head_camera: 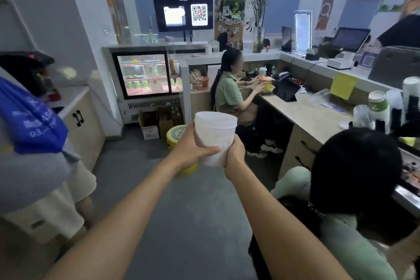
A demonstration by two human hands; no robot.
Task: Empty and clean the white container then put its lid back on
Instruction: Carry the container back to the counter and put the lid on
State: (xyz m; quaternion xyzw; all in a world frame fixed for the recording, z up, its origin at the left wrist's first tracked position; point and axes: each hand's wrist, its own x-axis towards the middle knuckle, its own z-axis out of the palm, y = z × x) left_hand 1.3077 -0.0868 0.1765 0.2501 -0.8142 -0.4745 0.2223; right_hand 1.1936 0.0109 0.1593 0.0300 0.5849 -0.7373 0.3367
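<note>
I hold a white plastic container out in front of me at about chest height, above the grey floor. It is upright and its lid appears to be on; I cannot see inside. My left hand wraps around its left side and lower front. On the right, my right hand grips the container's lower edge. Both arms are stretched forward.
A yellow bucket stands on the floor just behind the container. A seated person is close on my right, another person stands at my left, a third sits at the counter ahead. Cardboard boxes lie below a display fridge.
</note>
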